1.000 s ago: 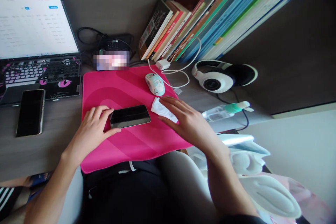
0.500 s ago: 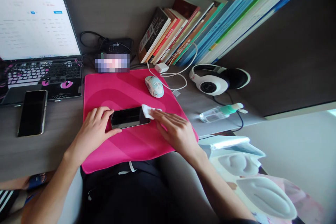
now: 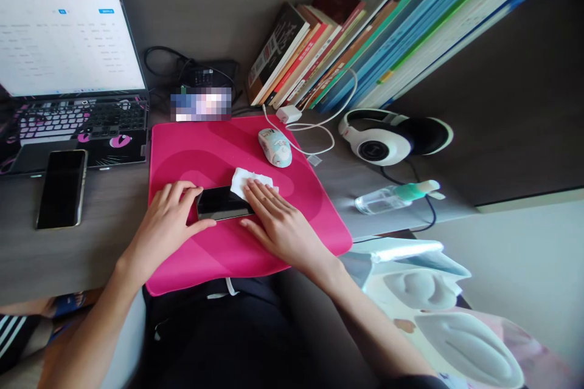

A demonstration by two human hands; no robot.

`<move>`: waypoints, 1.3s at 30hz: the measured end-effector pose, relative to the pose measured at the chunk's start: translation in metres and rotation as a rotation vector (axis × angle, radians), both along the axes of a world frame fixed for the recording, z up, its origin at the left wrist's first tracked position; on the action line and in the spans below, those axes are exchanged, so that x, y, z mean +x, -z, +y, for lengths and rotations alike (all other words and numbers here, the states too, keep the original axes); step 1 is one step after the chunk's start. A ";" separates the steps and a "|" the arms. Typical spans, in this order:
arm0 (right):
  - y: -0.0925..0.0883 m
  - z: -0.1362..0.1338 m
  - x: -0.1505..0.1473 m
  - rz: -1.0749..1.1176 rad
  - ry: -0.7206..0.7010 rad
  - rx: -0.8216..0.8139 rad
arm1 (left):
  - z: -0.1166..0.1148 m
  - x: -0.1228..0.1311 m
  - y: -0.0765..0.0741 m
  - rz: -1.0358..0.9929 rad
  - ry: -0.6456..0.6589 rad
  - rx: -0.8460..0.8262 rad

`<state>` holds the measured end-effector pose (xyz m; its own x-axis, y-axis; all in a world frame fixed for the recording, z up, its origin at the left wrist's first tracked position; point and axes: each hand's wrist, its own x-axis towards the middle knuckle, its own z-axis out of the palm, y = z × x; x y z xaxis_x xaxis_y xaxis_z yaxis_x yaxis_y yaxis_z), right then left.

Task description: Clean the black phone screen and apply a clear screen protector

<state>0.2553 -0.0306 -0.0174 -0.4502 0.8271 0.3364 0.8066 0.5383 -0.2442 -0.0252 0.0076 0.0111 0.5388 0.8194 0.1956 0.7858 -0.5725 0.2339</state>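
Observation:
A dark-screened smartphone [image 3: 221,203] lies flat on the pink desk mat [image 3: 182,255]. My left hand [image 3: 166,219] steadies its left end, fingers at the far corner and thumb along the near edge. The fingers of my right hand [image 3: 280,222] lie stretched and close together over a white tissue [image 3: 241,181], pressing it onto the phone's right part. Part of the tissue spreads past the phone's far edge. My right palm and fingers hide the phone's right end.
Beyond the phone sit a patterned mouse [image 3: 275,148] and a white charger [image 3: 289,113] with its cable. A laptop [image 3: 77,127] and another phone [image 3: 62,188] are on the left. Headphones [image 3: 378,143], a spray bottle [image 3: 387,197] and books [image 3: 319,55] are on the right.
My right hand has slid left over the phone with the tissue, and its fingers are flatter. The tissue is spread wider. My left hand keeps its hold; the whole view has shifted slightly.

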 end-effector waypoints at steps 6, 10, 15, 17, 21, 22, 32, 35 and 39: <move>-0.008 -0.044 -0.002 -0.063 -0.055 0.043 | -0.001 0.001 0.000 -0.015 -0.004 -0.023; -0.006 -0.029 -0.007 -0.040 -0.048 0.029 | 0.000 -0.001 0.000 -0.020 0.004 -0.037; -0.001 0.008 -0.018 -0.019 -0.025 0.024 | 0.002 -0.003 0.002 -0.024 0.003 -0.028; 0.000 0.006 -0.020 -0.018 -0.021 0.031 | 0.002 -0.002 0.003 -0.021 -0.003 -0.012; -0.002 -0.023 -0.021 -0.047 -0.043 0.063 | 0.000 -0.001 0.005 -0.006 -0.005 0.000; -0.002 -0.030 -0.020 -0.054 -0.047 0.063 | 0.000 -0.001 0.005 -0.002 -0.004 -0.001; -0.001 0.006 -0.041 -0.012 -0.074 0.059 | 0.000 -0.005 0.004 -0.001 0.010 -0.025; -0.001 0.003 -0.046 -0.022 -0.056 0.068 | 0.001 -0.005 0.006 -0.001 0.012 0.002; -0.002 -0.024 -0.048 -0.077 -0.059 0.090 | 0.000 -0.002 0.007 -0.015 -0.001 -0.011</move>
<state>0.2070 -0.0547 -0.0151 -0.5245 0.7664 0.3709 0.7875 0.6023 -0.1310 -0.0276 0.0072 0.0041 0.5348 0.8223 0.1943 0.7830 -0.5687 0.2519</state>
